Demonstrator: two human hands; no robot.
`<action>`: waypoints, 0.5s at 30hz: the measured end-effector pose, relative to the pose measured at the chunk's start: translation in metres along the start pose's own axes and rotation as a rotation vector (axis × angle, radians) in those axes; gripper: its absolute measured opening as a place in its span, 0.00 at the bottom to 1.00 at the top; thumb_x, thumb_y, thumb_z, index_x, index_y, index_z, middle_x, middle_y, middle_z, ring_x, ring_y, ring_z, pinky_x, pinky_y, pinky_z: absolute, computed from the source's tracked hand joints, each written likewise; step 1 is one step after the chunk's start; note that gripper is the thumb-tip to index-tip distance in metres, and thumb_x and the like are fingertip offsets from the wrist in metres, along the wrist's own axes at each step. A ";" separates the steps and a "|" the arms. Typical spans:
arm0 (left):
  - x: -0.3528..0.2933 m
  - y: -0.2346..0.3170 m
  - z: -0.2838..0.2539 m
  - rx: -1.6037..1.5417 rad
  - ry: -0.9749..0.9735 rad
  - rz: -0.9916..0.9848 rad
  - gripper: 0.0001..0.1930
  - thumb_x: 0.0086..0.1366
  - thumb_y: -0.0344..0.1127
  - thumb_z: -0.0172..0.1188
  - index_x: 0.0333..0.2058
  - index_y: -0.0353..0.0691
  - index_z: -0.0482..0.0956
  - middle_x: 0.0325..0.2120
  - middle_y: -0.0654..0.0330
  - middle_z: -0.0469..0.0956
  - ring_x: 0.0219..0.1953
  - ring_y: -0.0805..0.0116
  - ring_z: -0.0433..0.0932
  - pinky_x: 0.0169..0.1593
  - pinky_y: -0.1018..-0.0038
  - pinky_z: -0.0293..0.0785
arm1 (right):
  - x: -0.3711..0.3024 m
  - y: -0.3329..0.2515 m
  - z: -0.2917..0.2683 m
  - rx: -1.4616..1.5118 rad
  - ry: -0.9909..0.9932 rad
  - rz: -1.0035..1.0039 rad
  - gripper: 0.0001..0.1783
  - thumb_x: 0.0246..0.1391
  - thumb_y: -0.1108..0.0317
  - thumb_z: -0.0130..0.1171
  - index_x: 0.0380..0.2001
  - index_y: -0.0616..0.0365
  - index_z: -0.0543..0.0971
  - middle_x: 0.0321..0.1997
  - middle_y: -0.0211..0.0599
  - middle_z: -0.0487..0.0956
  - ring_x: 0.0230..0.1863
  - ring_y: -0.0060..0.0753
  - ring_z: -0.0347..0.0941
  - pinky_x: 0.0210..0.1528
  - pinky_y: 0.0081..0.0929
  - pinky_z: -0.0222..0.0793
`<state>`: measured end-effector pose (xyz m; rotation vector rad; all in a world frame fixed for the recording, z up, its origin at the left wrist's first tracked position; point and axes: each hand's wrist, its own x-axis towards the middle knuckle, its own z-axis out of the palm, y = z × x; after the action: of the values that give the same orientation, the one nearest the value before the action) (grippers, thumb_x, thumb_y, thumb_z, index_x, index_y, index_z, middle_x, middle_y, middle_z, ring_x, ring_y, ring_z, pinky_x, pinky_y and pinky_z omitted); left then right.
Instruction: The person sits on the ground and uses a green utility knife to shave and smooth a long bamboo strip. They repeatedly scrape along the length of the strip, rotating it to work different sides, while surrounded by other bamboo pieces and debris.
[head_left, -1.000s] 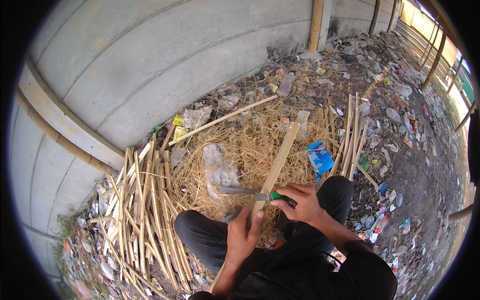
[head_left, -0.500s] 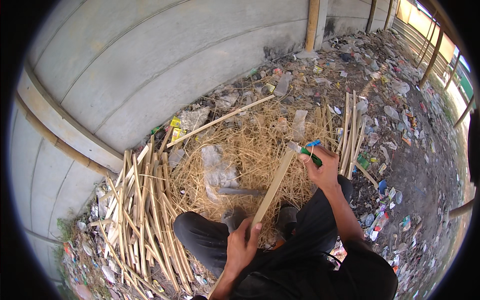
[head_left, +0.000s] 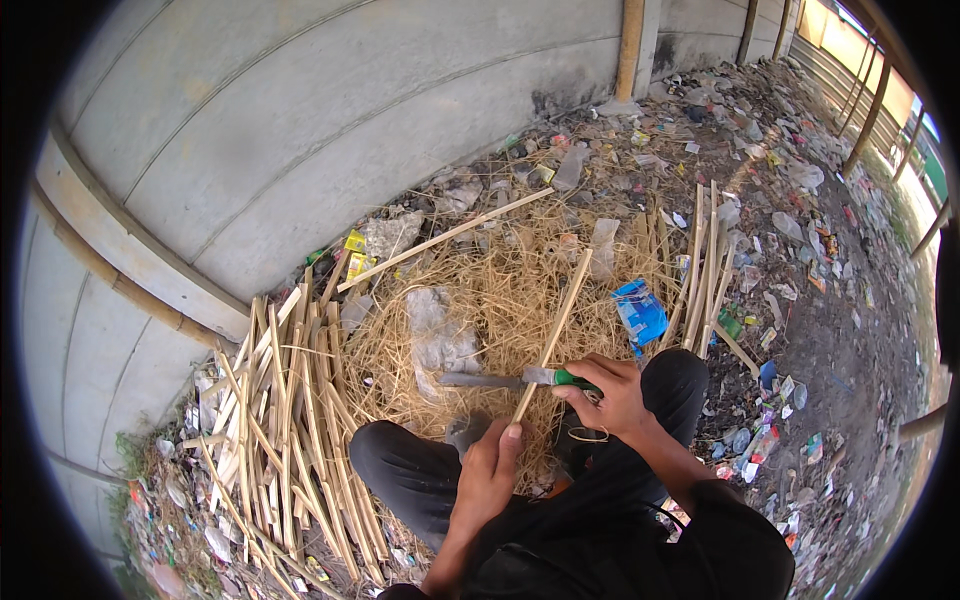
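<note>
My left hand (head_left: 487, 475) is closed around the lower end of a pale split-bamboo strip (head_left: 566, 303), which slants up and away from me over the straw. In my right hand (head_left: 612, 393) is a knife (head_left: 540, 376) with a green handle and a short, wide metal blade. The blade lies across the strip a little above my left hand, and a thin curl of shaving hangs under my right hand. Beyond my left hand a dark grey bar (head_left: 478, 380) lies on the shavings; its right end is hidden behind the knife and strip.
Bamboo strips lie heaped (head_left: 290, 430) at my left, with several more (head_left: 705, 265) at the right. Straw-like shavings (head_left: 500, 280) cover the ground before my bent knees. A blue packet (head_left: 640, 313) and scattered litter lie around. A concrete wall (head_left: 330, 130) stands behind.
My right hand has brought the knife down along the strip from its far end toward my left hand. The blue packet, mostly hidden behind that hand before, now shows. My left hand keeps its grip.
</note>
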<state>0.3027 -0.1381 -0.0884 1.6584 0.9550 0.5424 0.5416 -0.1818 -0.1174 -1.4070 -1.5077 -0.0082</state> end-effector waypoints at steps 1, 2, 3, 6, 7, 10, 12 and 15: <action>0.002 0.002 0.001 0.040 -0.008 0.027 0.22 0.87 0.48 0.48 0.51 0.35 0.82 0.25 0.55 0.77 0.29 0.61 0.77 0.36 0.63 0.73 | 0.000 -0.003 0.004 0.017 -0.009 -0.013 0.15 0.57 0.61 0.80 0.42 0.56 0.87 0.33 0.34 0.88 0.26 0.35 0.84 0.26 0.31 0.76; 0.005 0.003 0.002 0.081 -0.015 0.053 0.20 0.87 0.46 0.48 0.51 0.35 0.81 0.25 0.50 0.79 0.30 0.51 0.80 0.37 0.57 0.74 | 0.003 -0.009 0.003 0.020 -0.017 -0.038 0.16 0.57 0.60 0.80 0.43 0.56 0.86 0.33 0.33 0.87 0.26 0.36 0.84 0.26 0.31 0.77; 0.007 0.005 0.003 0.121 -0.023 0.079 0.18 0.87 0.44 0.47 0.50 0.35 0.79 0.25 0.45 0.80 0.30 0.41 0.83 0.37 0.52 0.75 | 0.003 -0.010 0.005 0.021 -0.020 -0.035 0.16 0.57 0.60 0.80 0.42 0.56 0.87 0.33 0.33 0.87 0.26 0.36 0.84 0.26 0.31 0.77; 0.007 0.011 0.012 0.299 0.076 0.109 0.17 0.86 0.43 0.47 0.53 0.34 0.75 0.26 0.40 0.81 0.32 0.33 0.83 0.37 0.44 0.74 | 0.003 -0.011 0.008 0.012 -0.012 -0.036 0.16 0.57 0.59 0.80 0.41 0.55 0.87 0.32 0.32 0.87 0.25 0.35 0.84 0.26 0.30 0.76; 0.007 0.011 0.013 0.329 0.089 0.118 0.16 0.86 0.43 0.47 0.53 0.34 0.74 0.27 0.39 0.81 0.32 0.31 0.83 0.37 0.42 0.74 | 0.004 -0.010 0.007 0.004 -0.023 -0.039 0.16 0.57 0.59 0.80 0.41 0.55 0.87 0.32 0.32 0.87 0.25 0.35 0.84 0.26 0.30 0.76; 0.006 0.010 0.013 0.388 0.113 0.139 0.15 0.86 0.42 0.47 0.54 0.34 0.73 0.27 0.37 0.82 0.33 0.28 0.82 0.36 0.40 0.73 | 0.006 -0.006 0.005 -0.015 -0.033 -0.039 0.16 0.57 0.58 0.80 0.40 0.55 0.87 0.32 0.32 0.87 0.25 0.35 0.84 0.26 0.30 0.76; 0.003 0.009 0.013 0.390 0.112 0.141 0.15 0.86 0.42 0.47 0.53 0.35 0.74 0.27 0.37 0.82 0.32 0.28 0.82 0.36 0.40 0.74 | 0.006 0.005 0.004 -0.020 -0.009 -0.027 0.16 0.57 0.58 0.80 0.40 0.56 0.87 0.32 0.32 0.87 0.25 0.35 0.84 0.26 0.30 0.76; 0.001 0.009 0.010 0.398 0.088 0.103 0.15 0.86 0.43 0.46 0.51 0.35 0.74 0.27 0.37 0.83 0.33 0.29 0.83 0.36 0.41 0.74 | 0.010 0.003 0.003 -0.019 -0.019 -0.057 0.15 0.56 0.59 0.80 0.39 0.56 0.88 0.32 0.33 0.87 0.25 0.36 0.84 0.25 0.30 0.75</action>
<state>0.3139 -0.1436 -0.0830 2.0617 1.0977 0.5201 0.5440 -0.1718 -0.1148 -1.3821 -1.5670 -0.0449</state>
